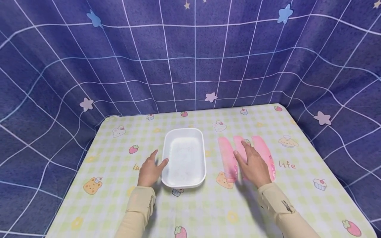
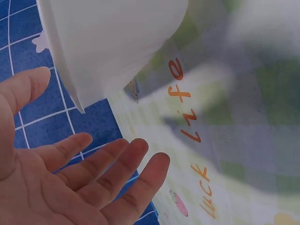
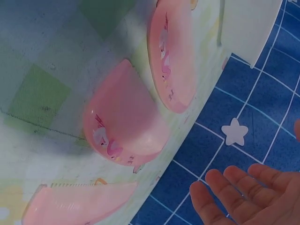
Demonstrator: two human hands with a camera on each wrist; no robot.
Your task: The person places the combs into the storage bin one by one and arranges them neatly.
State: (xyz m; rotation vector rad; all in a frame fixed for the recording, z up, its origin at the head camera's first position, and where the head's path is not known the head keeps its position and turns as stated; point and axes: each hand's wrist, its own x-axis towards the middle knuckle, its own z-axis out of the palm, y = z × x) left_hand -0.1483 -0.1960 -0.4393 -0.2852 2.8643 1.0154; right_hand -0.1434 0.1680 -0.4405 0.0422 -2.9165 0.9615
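Observation:
In the head view three pink combs lie side by side: a left comb (image 1: 227, 158), a middle comb (image 1: 239, 142) and a right comb (image 1: 263, 150). My right hand (image 1: 253, 165) hovers over the middle comb, covering part of it, fingers extended and nothing held. The right wrist view also shows that hand (image 3: 253, 199) open, with the pink combs (image 3: 126, 122) beyond it, printed with small pictures. To the left stands a white rectangular tub (image 1: 183, 158). My left hand (image 1: 149, 171) is at its left side, fingers spread, thumb tip right at the rim. In the left wrist view the palm (image 2: 79, 187) holds nothing.
A checked tablecloth (image 1: 205, 211) with cartoon prints covers the table. Behind and at both sides hangs a dark blue curtain (image 1: 178, 72) with white grid lines and stars. The tub lies between the left hand and the combs.

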